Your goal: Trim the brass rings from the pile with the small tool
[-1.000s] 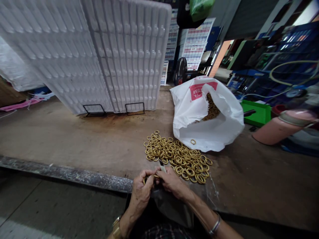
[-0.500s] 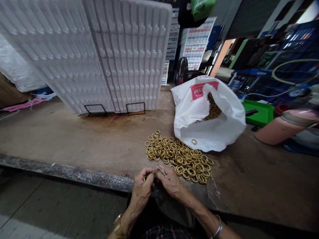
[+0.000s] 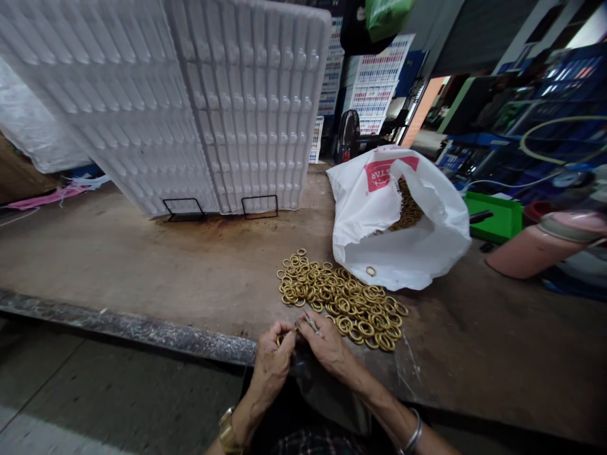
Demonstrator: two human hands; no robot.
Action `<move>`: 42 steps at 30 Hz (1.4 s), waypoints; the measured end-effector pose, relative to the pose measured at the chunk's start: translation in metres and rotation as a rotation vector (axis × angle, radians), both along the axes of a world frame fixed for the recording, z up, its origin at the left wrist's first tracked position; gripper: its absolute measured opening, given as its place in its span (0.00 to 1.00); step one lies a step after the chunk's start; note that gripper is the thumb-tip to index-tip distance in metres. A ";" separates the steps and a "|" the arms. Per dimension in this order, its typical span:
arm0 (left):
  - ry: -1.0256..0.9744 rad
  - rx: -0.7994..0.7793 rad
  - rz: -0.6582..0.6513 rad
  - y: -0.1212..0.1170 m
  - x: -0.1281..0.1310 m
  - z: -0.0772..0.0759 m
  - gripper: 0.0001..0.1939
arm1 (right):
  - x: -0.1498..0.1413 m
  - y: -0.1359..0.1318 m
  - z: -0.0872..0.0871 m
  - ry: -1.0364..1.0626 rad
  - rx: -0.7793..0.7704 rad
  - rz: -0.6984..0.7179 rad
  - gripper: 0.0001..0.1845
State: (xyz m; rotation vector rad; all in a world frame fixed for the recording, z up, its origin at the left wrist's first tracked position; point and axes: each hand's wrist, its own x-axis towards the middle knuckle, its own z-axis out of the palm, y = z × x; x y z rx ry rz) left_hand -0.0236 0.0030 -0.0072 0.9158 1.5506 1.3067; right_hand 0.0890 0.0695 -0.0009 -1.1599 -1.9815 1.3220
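At the table's front edge, my left hand (image 3: 271,360) is closed, with a brass ring (image 3: 279,340) pinched between thumb and fingers. My right hand (image 3: 328,349) is closed around a slim, silvery metal tool (image 3: 311,323); its kind is too small to make out. The fingertips of both hands almost meet, and the spot where tool and ring come together is hidden. Just beyond them lies a loose heap of brass rings (image 3: 341,297). Behind the heap, a white woven sack (image 3: 398,253) lies on its side, torn open, with more rings inside.
White ribbed plastic trays (image 3: 256,107) lean upright on black wire stands (image 3: 260,206) at the back left. To the right are a pink bottle (image 3: 540,246) and a green tray (image 3: 497,218). A dark cloth lies over my lap below the scuffed table edge (image 3: 142,328).
The hands stay together at the table edge with the same grip. Tool and fingers have shifted very slightly; the whole view has moved a little.
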 end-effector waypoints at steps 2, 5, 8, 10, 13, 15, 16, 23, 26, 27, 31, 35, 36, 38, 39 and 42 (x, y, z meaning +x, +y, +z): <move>0.043 0.013 -0.002 0.000 0.001 0.002 0.09 | 0.000 0.001 -0.003 -0.040 0.050 0.004 0.13; 0.075 0.014 -0.009 -0.001 0.001 0.004 0.09 | 0.000 0.001 -0.006 -0.058 0.083 0.027 0.14; 0.089 0.012 -0.026 0.000 0.001 0.004 0.10 | -0.001 0.002 -0.005 -0.059 0.072 0.034 0.14; 0.080 -0.006 -0.035 0.000 0.000 0.004 0.11 | -0.001 0.004 -0.003 -0.063 0.055 0.015 0.14; 0.011 -0.053 -0.053 0.000 0.000 0.006 0.12 | -0.002 0.005 0.001 -0.048 0.041 -0.011 0.14; -0.057 -0.081 -0.070 0.000 0.001 0.007 0.12 | -0.002 0.006 0.002 -0.028 0.026 -0.024 0.14; -0.095 -0.092 -0.079 0.000 0.001 0.007 0.13 | -0.001 0.006 0.001 -0.016 0.018 -0.029 0.14; -0.357 -0.087 -0.107 -0.001 0.005 0.003 0.16 | 0.002 0.005 -0.003 0.046 -0.040 -0.021 0.15; -0.344 -0.092 -0.114 -0.001 0.005 0.002 0.16 | 0.004 0.004 -0.003 0.038 -0.021 -0.008 0.16; -0.334 -0.096 -0.116 -0.001 0.005 0.002 0.15 | 0.004 0.004 -0.002 0.033 -0.012 -0.008 0.15; -0.308 -0.111 -0.112 0.001 0.006 0.004 0.15 | 0.005 0.004 0.000 0.030 -0.005 -0.009 0.14; -0.307 -0.102 -0.122 0.000 0.007 0.005 0.15 | 0.006 0.004 0.000 0.059 -0.062 -0.007 0.15; -0.308 -0.096 -0.128 -0.001 0.007 0.005 0.15 | 0.007 0.004 -0.001 0.065 -0.076 -0.015 0.16; -0.304 -0.091 -0.137 -0.002 0.007 0.004 0.15 | 0.009 0.005 -0.003 0.064 -0.078 -0.036 0.17; -0.301 -0.093 -0.138 -0.002 0.007 0.003 0.15 | 0.010 0.006 -0.004 0.055 -0.065 -0.047 0.16; -0.301 -0.094 -0.120 -0.002 0.006 0.002 0.16 | 0.015 0.007 -0.008 -0.018 0.032 -0.065 0.14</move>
